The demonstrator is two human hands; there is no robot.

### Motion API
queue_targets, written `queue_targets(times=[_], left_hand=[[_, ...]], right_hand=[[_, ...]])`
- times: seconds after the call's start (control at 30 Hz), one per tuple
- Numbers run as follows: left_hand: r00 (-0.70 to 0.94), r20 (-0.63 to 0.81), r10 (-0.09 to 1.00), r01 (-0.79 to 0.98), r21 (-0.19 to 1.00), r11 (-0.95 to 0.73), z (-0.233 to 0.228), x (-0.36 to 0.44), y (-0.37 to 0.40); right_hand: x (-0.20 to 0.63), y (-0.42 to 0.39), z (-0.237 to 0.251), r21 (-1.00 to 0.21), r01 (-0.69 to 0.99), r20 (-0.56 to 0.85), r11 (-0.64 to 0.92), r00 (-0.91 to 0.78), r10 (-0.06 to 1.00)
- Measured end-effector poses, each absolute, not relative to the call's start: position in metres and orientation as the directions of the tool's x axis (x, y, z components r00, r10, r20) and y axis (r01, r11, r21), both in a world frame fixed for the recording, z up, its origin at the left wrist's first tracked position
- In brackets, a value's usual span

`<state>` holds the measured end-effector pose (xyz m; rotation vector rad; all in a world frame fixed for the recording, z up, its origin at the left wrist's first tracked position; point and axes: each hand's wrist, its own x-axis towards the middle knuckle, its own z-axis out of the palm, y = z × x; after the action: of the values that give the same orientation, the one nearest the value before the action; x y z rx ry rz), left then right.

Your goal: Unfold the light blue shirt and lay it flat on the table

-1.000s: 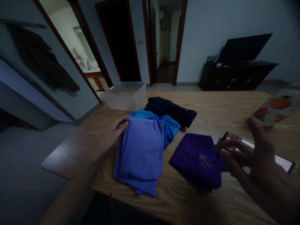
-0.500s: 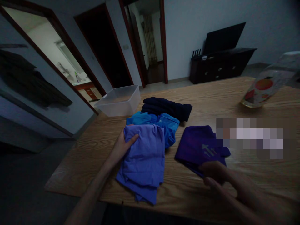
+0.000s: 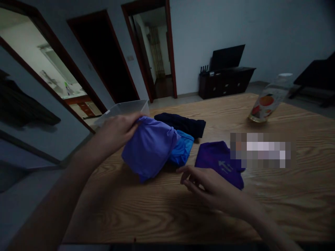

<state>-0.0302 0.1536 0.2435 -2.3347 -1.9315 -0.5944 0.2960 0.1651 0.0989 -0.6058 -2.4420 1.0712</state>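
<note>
A folded light-purple garment (image 3: 151,150) hangs from my left hand (image 3: 120,129), whose fingers are closed on its upper left edge; it is lifted off the table. Over the table, my right hand (image 3: 206,184) has its fingers loosely curled and partly apart, with nothing held. Just behind it lies a dark-purple garment (image 3: 209,153) with a grey arrow print. A bright-blue folded garment (image 3: 184,148) is partly hidden behind the light-purple one. Beyond that rests a navy folded garment (image 3: 180,123).
A clear plastic bin (image 3: 128,107) stands at the table's far left, partly covered by my left hand. At the back right a clear bottle (image 3: 269,99) stands on the wooden table (image 3: 282,209). A blurred-out patch (image 3: 264,148) hides something beside the dark-purple garment.
My left hand has raised the light-purple garment from the table, up and towards the bin. My right hand has moved left from the dark-purple garment's front edge. The view has shifted.
</note>
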Motion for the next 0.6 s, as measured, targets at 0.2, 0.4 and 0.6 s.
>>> queue_targets(times=[0.2, 0.4, 0.6], left_hand=[[0.171, 0.355, 0.919, 0.785, 0.515, -0.345, 0.25, -0.006, 0.158], [0.006, 0.449, 0.894, 0.476, 0.785, -0.397, 0.242, 0.033, 0.172], [-0.041, 0.177, 0.983, 0.148, 0.974, -0.169, 0.208, 0.055, 0.174]], right_hand=[[0.306, 0.187, 0.112, -0.823, 0.211, 0.174, 0.528, -0.791, 0.587], [0.291, 0.181, 0.1, -0.996, -0.077, 0.082, 0.041, -0.663, 0.744], [0.283, 0.162, 0.114, -0.811, -0.389, -0.179, -0.437, -0.546, 0.818]])
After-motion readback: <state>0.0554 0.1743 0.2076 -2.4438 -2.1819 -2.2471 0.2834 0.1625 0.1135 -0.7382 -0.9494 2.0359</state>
